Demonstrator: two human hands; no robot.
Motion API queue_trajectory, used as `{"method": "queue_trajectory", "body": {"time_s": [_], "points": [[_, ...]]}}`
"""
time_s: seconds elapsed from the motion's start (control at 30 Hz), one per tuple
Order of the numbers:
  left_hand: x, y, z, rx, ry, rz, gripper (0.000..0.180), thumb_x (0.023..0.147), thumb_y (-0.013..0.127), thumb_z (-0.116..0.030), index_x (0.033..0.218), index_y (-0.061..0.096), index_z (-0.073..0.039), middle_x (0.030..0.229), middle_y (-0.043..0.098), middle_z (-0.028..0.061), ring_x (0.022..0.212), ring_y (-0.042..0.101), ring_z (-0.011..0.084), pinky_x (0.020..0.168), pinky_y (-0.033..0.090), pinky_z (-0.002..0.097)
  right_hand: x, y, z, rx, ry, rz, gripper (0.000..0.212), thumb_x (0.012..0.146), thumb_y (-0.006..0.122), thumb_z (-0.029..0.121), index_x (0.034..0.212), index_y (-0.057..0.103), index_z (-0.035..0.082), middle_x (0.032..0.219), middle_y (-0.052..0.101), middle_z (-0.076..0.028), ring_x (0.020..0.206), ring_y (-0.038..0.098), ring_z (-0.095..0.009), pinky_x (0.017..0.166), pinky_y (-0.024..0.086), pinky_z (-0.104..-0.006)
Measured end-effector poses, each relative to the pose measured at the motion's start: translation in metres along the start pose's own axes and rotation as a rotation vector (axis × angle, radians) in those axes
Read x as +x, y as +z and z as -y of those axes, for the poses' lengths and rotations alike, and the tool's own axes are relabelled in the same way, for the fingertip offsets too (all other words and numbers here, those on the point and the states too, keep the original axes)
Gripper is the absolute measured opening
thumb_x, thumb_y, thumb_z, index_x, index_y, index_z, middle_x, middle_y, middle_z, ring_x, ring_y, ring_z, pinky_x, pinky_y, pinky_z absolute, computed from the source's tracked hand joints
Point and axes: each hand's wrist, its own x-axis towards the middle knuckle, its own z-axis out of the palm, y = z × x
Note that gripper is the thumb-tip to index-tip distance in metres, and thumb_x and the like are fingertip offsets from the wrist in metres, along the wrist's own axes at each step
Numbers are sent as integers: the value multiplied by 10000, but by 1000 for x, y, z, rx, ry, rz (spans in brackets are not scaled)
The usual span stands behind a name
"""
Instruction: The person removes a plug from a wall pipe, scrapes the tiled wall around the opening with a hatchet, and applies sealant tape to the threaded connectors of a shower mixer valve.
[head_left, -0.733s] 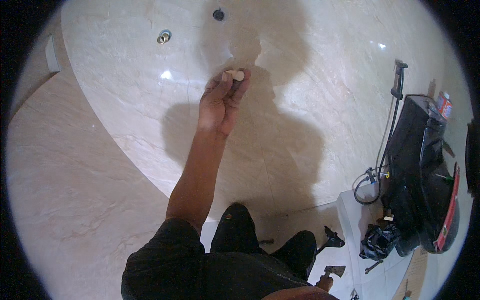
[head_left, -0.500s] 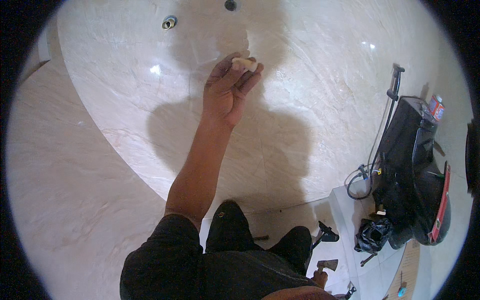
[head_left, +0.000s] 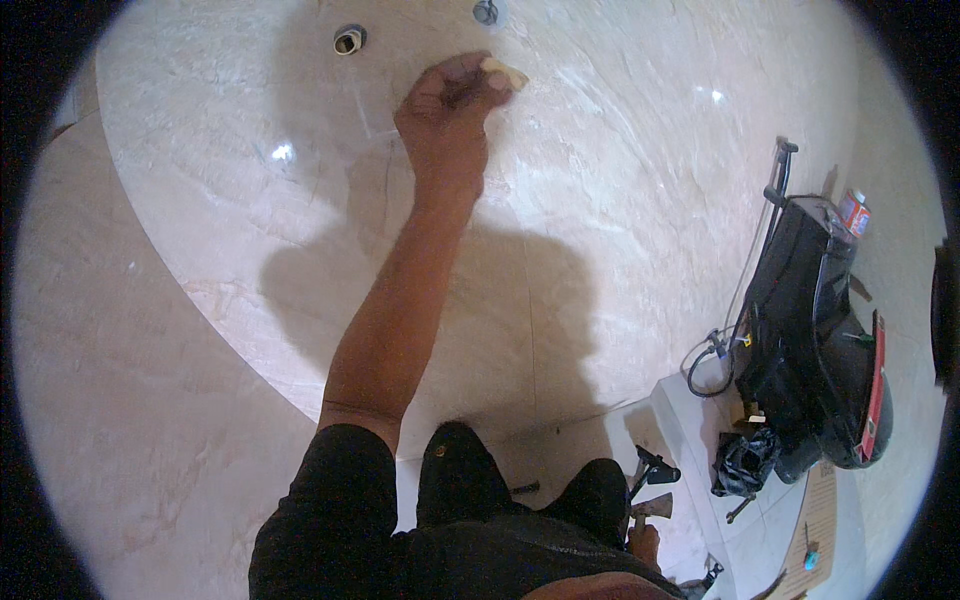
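Observation:
My left hand (head_left: 452,100) reaches up the cream marble-patterned wall (head_left: 600,200). Pinched in its fingers is a small cream-coloured piece (head_left: 504,74), its kind too blurred to make out. Above the hand and to its left, a round metal pipe fitting (head_left: 349,40) sits in the wall. A second round fitting or hole (head_left: 486,12) shows at the top edge, close above the fingers. Low on the right, beside my knee, my right hand (head_left: 645,542) is closed around the handle of a hatchet-like tool (head_left: 653,506), head upward.
On the right stands a bulky black-covered object (head_left: 800,290), with a red level (head_left: 876,390) leaning on it and a red-and-white can (head_left: 856,212) on top. A hand sprayer (head_left: 782,170) hangs beside it. Lower down are a black plastic bag (head_left: 745,460) and cardboard (head_left: 815,515) bearing a teal-handled tool (head_left: 811,556).
My left hand has risen along the wall toward the upper round fitting and turned at the wrist, still pinching the cream piece. The right hand keeps the hatchet low; the view has shifted slightly.

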Motion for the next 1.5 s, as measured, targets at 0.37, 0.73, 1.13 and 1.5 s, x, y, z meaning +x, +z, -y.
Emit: {"method": "queue_trajectory", "body": {"time_s": [0.37, 0.73, 1.13, 1.5], "points": [[83, 4, -23, 712, 579, 122, 187, 884, 649, 36, 1062, 704, 15, 892, 735, 86, 830, 692, 145, 777, 548, 270, -1, -20, 13, 139, -54, 92, 328, 873, 666, 265, 888, 668, -63, 891, 654, -283, 874, 645, -506, 761, 525, -563], [107, -7, -20, 898, 747, 309, 213, 859, 603, 100, 1014, 708, -2, 939, 712, 127, 850, 698, 224, 799, 555, 306, 10, -15, 7, -287, -492, 67, 172, 872, 670, 203, 881, 670, 31, 828, 585, -206, 781, 612, -439, 657, 483, -577], [114, -18, -18, 1422, 1021, 307, 241, 770, 786, -122, 999, 747, -58, 1091, 632, 105, 1035, 615, 296, 913, 517, 435, 28, 1, -7, 149, -44, 80, 353, 829, 728, 282, 985, 629, -19, 800, 642, -242, 774, 672, -438, 660, 532, -546], [110, -11, -15, 1329, 938, 200, 157, 773, 800, -102, 882, 720, -22, 1027, 632, 120, 996, 592, 325, 902, 493, 427, 28, -24, 34, 4, -45, 74, 272, 852, 685, 252, 924, 627, -4, 780, 631, -192, 777, 672, -421, 650, 539, -528]]}}
